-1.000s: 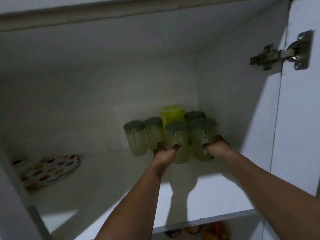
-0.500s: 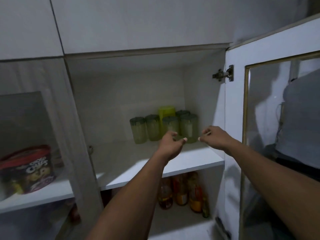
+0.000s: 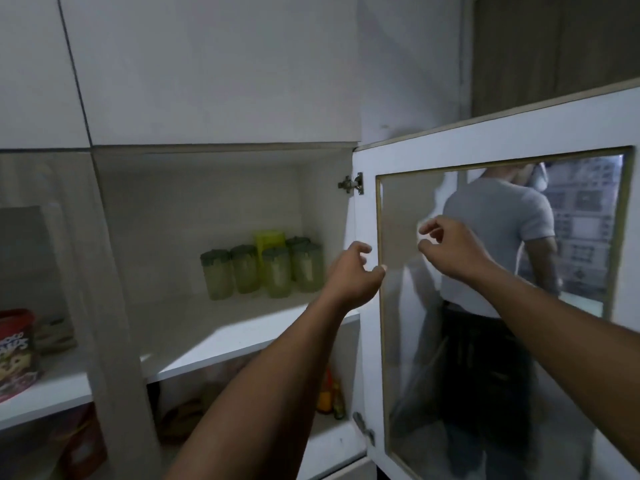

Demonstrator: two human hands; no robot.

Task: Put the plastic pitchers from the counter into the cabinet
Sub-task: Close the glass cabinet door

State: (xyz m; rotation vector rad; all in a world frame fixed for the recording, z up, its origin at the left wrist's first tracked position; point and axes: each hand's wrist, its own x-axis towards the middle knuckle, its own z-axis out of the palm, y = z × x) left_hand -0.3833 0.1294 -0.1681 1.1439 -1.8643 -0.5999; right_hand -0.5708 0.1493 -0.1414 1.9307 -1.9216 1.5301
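Several pale green plastic pitchers [image 3: 273, 271] with dark green lids stand clustered at the back right of the white cabinet shelf [image 3: 221, 344], with a brighter yellow-green one [image 3: 269, 239] behind them. My left hand [image 3: 353, 277] hovers in front of the shelf's right end, fingers loosely curled and holding nothing. My right hand [image 3: 446, 249] is raised in front of the open door's glass, fingers apart and empty. Both hands are clear of the pitchers.
The glass-paned cabinet door [image 3: 367, 306] stands open on the right, reflecting a person. A red cereal tub [image 3: 15, 351] sits behind the closed glass door at left. Bottles [image 3: 330, 396] stand on the lower shelf. Closed white upper cabinets [image 3: 207, 71] hang above.
Both hands let go of the front pitchers and drew back out of the cabinet. My view pulled away, and the right hand moved across to the open door.
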